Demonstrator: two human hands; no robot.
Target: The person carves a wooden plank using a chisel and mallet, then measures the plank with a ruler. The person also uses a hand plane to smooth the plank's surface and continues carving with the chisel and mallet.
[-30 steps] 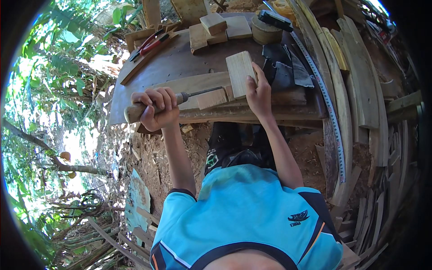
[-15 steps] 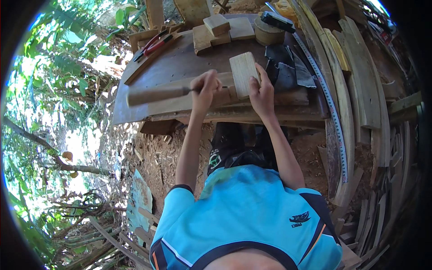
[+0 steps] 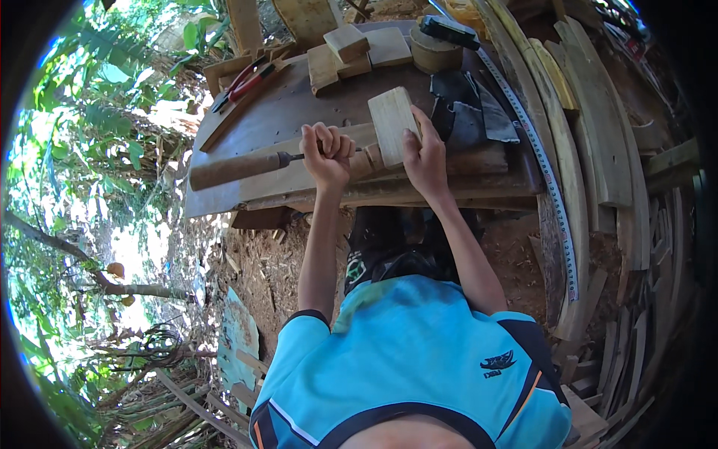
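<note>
My left hand is closed in a fist round the thin metal shank of a chisel, whose long wooden handle points left over the table. The chisel's tip is hard to make out beyond the fist. My right hand grips the right side of a pale rectangular wood block, thumb on its near face. The block is held tilted close to the right of my left fist. A reddish-brown wood piece lies below and between my hands, on a board at the table's near edge.
On the brown worktable are red-handled pliers, several wood blocks, a round wood piece with a dark tool on top, and dark cloth. A tape measure blade runs along long planks at right.
The chisel's handle, blurred before, is now sharp, and its left end has dropped nearer me. My left hand has shifted slightly left and down. My right hand still holds the block.
</note>
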